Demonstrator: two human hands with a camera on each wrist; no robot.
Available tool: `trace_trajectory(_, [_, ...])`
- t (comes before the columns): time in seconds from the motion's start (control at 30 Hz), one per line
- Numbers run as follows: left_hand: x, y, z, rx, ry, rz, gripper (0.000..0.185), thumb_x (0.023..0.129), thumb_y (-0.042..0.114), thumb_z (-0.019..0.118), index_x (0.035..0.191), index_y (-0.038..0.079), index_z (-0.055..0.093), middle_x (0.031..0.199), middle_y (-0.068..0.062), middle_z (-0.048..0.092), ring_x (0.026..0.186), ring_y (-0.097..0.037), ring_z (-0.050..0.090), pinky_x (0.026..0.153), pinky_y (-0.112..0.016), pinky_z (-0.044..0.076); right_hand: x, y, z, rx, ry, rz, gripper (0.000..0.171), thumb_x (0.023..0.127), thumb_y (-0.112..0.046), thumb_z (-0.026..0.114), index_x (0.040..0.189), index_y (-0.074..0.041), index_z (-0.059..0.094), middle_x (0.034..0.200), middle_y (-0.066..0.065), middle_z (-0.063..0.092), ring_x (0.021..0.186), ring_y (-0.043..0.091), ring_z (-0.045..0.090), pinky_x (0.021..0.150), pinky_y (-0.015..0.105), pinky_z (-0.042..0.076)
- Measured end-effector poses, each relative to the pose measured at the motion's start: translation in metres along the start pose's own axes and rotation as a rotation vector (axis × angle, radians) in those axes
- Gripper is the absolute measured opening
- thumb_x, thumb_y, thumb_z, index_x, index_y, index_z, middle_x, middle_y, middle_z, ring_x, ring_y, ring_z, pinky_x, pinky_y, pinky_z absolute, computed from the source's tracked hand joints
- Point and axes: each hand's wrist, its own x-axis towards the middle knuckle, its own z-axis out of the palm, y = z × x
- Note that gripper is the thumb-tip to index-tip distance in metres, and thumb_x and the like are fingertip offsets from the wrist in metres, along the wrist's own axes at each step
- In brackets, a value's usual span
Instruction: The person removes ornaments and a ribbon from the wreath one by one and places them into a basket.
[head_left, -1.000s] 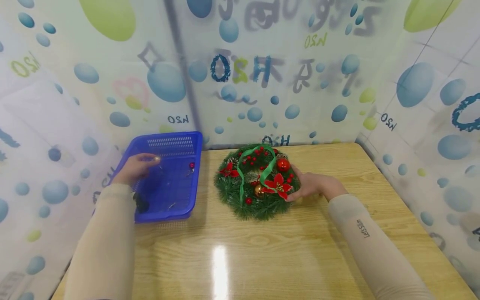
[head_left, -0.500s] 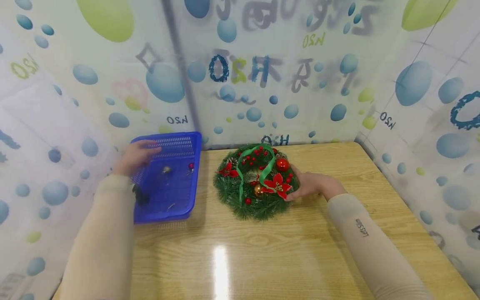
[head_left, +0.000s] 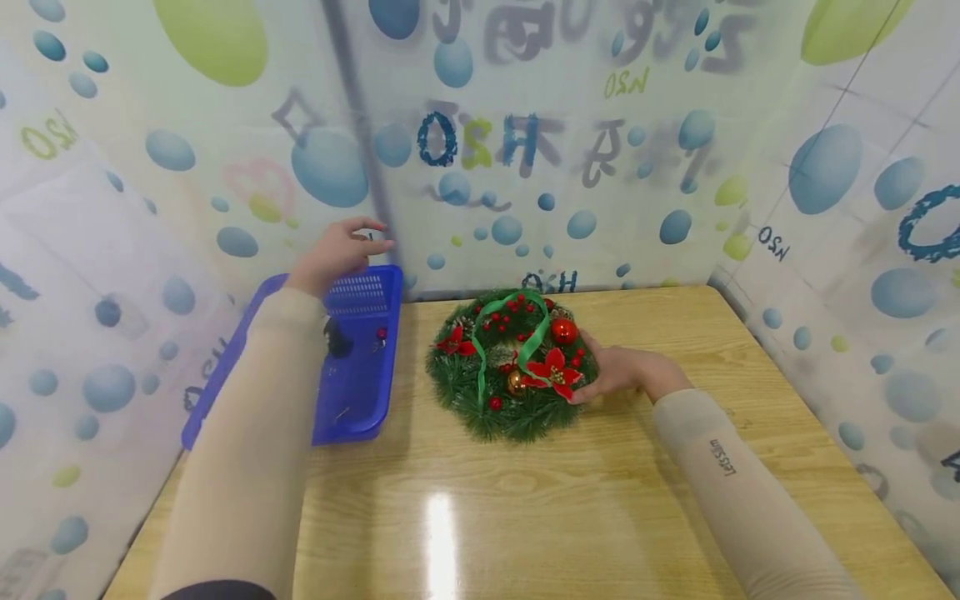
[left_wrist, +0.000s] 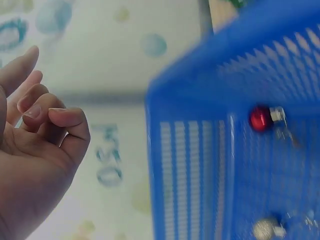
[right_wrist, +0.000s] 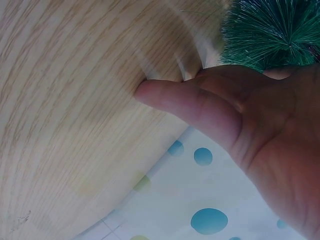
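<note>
A green wreath (head_left: 512,367) with red flowers, red berries, a red ball, a gold ball and a green ribbon lies on the wooden table (head_left: 525,500). My right hand (head_left: 622,372) touches its right rim; in the right wrist view the thumb (right_wrist: 185,102) lies straight on the table beside the needles (right_wrist: 272,30), which hide the fingers. My left hand (head_left: 339,250) hovers above the far edge of the blue basket (head_left: 360,392), loosely curled fingers (left_wrist: 55,120) holding nothing. In the basket lie a small red ball (left_wrist: 260,119) and a pale ball (left_wrist: 265,228).
Printed plastic sheeting (head_left: 525,150) walls in the table at the back and both sides. The blue basket stands at the table's left edge, partly hidden by my left forearm (head_left: 255,433). Bare tabletop stretches in front of the wreath.
My left hand has let a small pale ball drop into the basket, then risen up and away toward the back wall. The right hand and wreath have stayed put.
</note>
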Motion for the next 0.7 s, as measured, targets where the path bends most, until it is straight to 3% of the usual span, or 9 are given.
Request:
trace_trajectory(0.07, [0.001, 0.018, 0.011, -0.027, -0.039, 0.013, 0.05, 0.095, 0.029, 0.065, 0.141, 0.016, 0.049, 0.066, 0.003, 0.043, 0.045, -0.012, 0.031, 0.049, -0.029, 0.036, 0.0, 0.0, 0.0, -0.001, 0.0, 0.005, 0.141, 0.066, -0.076, 0.071, 0.153, -0.022, -0.025, 0.159, 0.023, 0.024, 0.138, 0.044, 0.04, 0.109, 0.059, 0.036])
trace_trajectory(0.17, [0.004, 0.038, 0.029, -0.058, -0.093, 0.042, 0.05, 0.096, 0.027, 0.065, 0.142, 0.017, 0.048, 0.065, 0.002, 0.039, 0.046, -0.013, 0.03, 0.05, -0.028, 0.035, 0.0, 0.001, -0.001, -0.004, -0.001, 0.005, 0.14, 0.067, -0.076, 0.071, 0.154, -0.021, -0.024, 0.159, 0.023, 0.024, 0.139, 0.044, 0.039, 0.109, 0.059, 0.036])
trace_trajectory(0.4, [0.017, 0.07, 0.068, -0.141, -0.194, 0.09, 0.05, 0.095, 0.027, 0.065, 0.142, 0.022, 0.049, 0.079, -0.001, 0.049, 0.05, -0.015, 0.028, 0.053, -0.03, 0.033, 0.0, 0.001, -0.001, -0.007, 0.01, 0.003, 0.141, 0.066, -0.076, 0.072, 0.154, -0.02, -0.023, 0.158, 0.025, 0.027, 0.14, 0.046, 0.035, 0.111, 0.06, 0.033])
trace_trajectory(0.5, [0.022, 0.077, 0.085, -0.13, -0.228, 0.116, 0.047, 0.096, 0.027, 0.064, 0.141, 0.023, 0.049, 0.081, -0.004, 0.048, 0.049, -0.016, 0.026, 0.053, -0.03, 0.032, -0.001, 0.001, -0.001, -0.002, 0.013, -0.001, 0.141, 0.066, -0.075, 0.072, 0.154, -0.02, -0.023, 0.157, 0.025, 0.028, 0.141, 0.047, 0.034, 0.111, 0.061, 0.032])
trace_trajectory(0.7, [0.04, 0.072, 0.112, -0.112, -0.274, 0.183, 0.043, 0.094, 0.032, 0.066, 0.135, 0.03, 0.053, 0.077, -0.003, 0.047, 0.049, -0.016, 0.027, 0.052, -0.031, 0.032, -0.003, -0.001, 0.0, 0.012, 0.01, -0.009, 0.139, 0.067, -0.074, 0.073, 0.154, -0.021, -0.023, 0.158, 0.024, 0.027, 0.141, 0.046, 0.034, 0.111, 0.061, 0.031])
